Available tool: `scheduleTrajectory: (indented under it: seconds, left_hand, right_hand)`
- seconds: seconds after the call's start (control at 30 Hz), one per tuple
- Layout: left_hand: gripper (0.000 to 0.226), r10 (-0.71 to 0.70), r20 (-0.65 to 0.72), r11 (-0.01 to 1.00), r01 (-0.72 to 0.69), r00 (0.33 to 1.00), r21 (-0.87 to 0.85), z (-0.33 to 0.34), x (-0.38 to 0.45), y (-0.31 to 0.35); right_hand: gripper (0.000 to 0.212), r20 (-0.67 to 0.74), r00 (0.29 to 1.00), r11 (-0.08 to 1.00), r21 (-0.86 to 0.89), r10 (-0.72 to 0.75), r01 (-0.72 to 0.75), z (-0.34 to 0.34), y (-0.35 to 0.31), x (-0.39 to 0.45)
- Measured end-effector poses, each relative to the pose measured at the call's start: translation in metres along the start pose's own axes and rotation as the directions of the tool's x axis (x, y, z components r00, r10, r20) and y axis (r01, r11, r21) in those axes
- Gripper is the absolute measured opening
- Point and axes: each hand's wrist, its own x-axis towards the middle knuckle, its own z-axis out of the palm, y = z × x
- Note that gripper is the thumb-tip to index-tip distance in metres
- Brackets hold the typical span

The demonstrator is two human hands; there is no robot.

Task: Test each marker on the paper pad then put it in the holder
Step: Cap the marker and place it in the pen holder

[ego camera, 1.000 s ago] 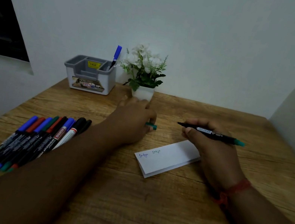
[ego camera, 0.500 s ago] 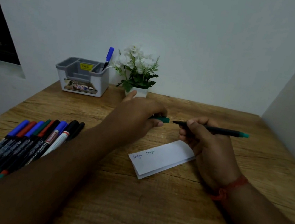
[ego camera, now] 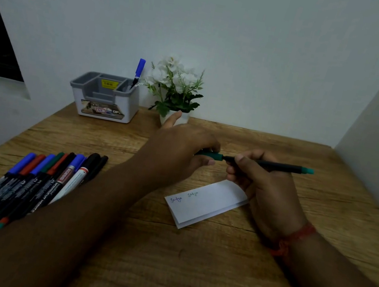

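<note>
My right hand [ego camera: 262,184] grips a black marker with a green end [ego camera: 280,167], held level above the desk with its tip pointing left. My left hand [ego camera: 179,151] pinches the green cap [ego camera: 214,156], which sits over the marker's tip. Below both hands lies the white paper pad [ego camera: 205,203] with two small scribbles on it. The grey and white holder [ego camera: 105,97] stands at the back left with one blue marker [ego camera: 138,72] upright in it. Several markers [ego camera: 31,186] lie in a row at the left, partly hidden by my left forearm.
A small white pot of white flowers [ego camera: 176,88] stands just right of the holder, behind my left hand. The wooden desk [ego camera: 186,269] meets a white wall at the back and another on the right. A dark window is at the far left.
My left hand has brought the green cap rightward from apart to over the marker's tip. My right hand has kept the marker level and lifted it slightly.
</note>
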Motion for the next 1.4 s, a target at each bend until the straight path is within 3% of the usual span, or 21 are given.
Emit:
scheduleTrajectory:
  seconds: [0.3,0.4,0.67,0.83,0.93,1.03,1.13,1.27,1.4]
  left_hand:
    - [0.016,0.136,-0.042,0.991,-0.136,0.99,0.001,0.003,0.001,0.008]
    - [0.013,0.158,-0.049,0.987,-0.158,0.986,0.009,0.005,0.002,0.012]
    - [0.011,0.119,-0.142,0.993,-0.118,0.983,0.015,0.014,0.006,0.023]
    - [0.011,0.046,-0.097,0.999,-0.045,0.994,0.011,0.015,0.007,0.029]
    - [0.025,-0.009,-0.078,1.0,0.009,0.997,-0.007,0.01,0.007,0.031]
    - [0.058,-0.073,-0.033,0.984,0.077,0.997,0.16,-0.003,0.007,0.024]
    - [0.072,-0.185,-0.037,0.938,0.188,0.982,0.292,-0.02,0.009,0.008]
    - [0.071,-0.33,-0.064,0.893,0.334,0.942,0.301,-0.045,0.008,-0.025]
    - [0.073,-0.444,-0.09,0.824,0.446,0.891,0.35,-0.064,-0.021,-0.072]
  right_hand:
    - [0.009,0.012,1.0,0.992,-0.12,-0.028,0.029,0.0,0.003,0.001]
    - [0.02,0.005,0.998,0.983,-0.173,-0.062,0.062,-0.001,0.003,0.0]
    - [0.033,-0.089,0.984,0.963,-0.236,-0.156,0.131,0.004,0.006,0.0]
    - [0.026,-0.113,0.99,0.975,-0.213,-0.079,0.054,0.008,0.006,-0.001]
    - [0.025,-0.131,0.989,0.982,-0.181,-0.074,0.05,0.01,-0.001,-0.002]
    - [0.034,-0.107,0.993,0.998,-0.051,-0.052,0.047,0.017,-0.011,0.0]
    - [0.031,-0.031,0.999,1.0,0.011,0.012,-0.011,0.028,-0.019,0.003]
    - [0.022,0.085,0.993,0.973,-0.223,0.078,-0.057,0.055,-0.035,0.013]
    - [0.012,0.207,0.977,0.717,-0.673,-0.052,0.181,0.093,-0.048,0.037]
